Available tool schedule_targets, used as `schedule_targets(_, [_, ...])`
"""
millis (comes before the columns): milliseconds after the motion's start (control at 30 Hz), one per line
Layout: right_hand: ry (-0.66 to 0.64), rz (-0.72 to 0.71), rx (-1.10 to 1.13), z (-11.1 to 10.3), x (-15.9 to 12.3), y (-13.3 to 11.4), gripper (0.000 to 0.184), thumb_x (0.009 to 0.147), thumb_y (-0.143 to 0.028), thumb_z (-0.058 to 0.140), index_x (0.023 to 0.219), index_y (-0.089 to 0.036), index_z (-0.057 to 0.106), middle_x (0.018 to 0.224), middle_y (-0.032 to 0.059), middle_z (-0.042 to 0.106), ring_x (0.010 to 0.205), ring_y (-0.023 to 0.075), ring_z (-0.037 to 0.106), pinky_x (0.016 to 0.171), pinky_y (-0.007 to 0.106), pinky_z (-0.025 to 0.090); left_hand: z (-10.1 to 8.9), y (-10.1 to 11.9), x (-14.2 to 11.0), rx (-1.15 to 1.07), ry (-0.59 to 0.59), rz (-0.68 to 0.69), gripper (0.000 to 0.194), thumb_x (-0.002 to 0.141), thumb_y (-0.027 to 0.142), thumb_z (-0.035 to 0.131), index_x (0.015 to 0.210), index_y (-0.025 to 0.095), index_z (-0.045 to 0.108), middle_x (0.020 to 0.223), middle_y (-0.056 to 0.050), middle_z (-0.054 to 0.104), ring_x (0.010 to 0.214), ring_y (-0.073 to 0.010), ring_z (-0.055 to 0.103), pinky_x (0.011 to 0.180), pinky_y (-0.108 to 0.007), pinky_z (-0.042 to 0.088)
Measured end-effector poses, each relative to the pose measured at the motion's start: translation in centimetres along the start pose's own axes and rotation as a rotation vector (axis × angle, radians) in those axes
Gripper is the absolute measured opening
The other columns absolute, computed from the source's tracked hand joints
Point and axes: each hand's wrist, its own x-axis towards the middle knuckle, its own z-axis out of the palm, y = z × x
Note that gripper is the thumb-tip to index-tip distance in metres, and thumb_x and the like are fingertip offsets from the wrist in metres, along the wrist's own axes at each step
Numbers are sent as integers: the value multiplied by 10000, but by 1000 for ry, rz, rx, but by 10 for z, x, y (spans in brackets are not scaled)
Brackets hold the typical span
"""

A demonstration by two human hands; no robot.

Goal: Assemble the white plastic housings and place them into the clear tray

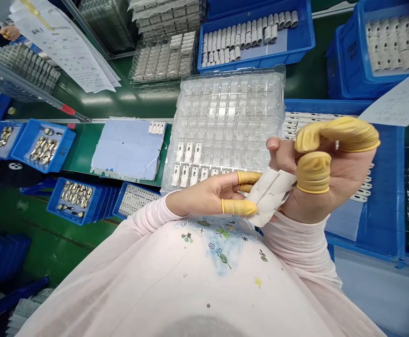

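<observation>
My left hand [218,194], with yellow finger cots, grips a few white curved casing pieces [269,194] side by side in front of my chest. Right beside them is my right hand [317,164], turned palm up, its yellow-covered fingers and thumb curled in; what they hold, if anything, is hidden. Just beyond both hands lies a clear plastic blister tray [225,107]. Several white casings with small dark holes [185,174] fill pockets in its near left part. The near right corner of the tray is behind my hands.
Left of the tray, a blue-grey pad [125,150] carries a few white pieces. A blue bin [383,187] of white pieces stands at right, another blue bin [260,54] behind. Stacked filled trays [165,58] stand at the back. Blue boxes of shiny metal parts [43,145] are left.
</observation>
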Motion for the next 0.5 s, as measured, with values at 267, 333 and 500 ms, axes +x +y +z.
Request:
schedule_targets(267, [9,-22,75,-3,-2,-1,262,994,-673,621,1163,-481,679,898,-56,399,478,6,170,763,428,622,3,1,-2,133,-14,43,697,941,566,775,1554,300,580,1310,-125,790,1125,-282,811,986,-454,667])
schedule_targets(333, [34,-49,99,-3,-4,-3,238,984,-655,653,1184,-540,714,889,-59,393,458,1,142,744,418,619,3,1,-1,142,-20,19,717,933,588,775,1560,301,578,1326,-125,782,1115,-285,814,958,-447,676])
schedule_targets(500, [95,-68,119,0,-7,-5,224,990,-608,673,1206,-589,727,865,-69,401,439,11,96,666,398,612,4,-1,-1,131,-49,-20,738,927,566,791,1567,288,548,1297,-122,791,1041,-255,825,939,-429,681])
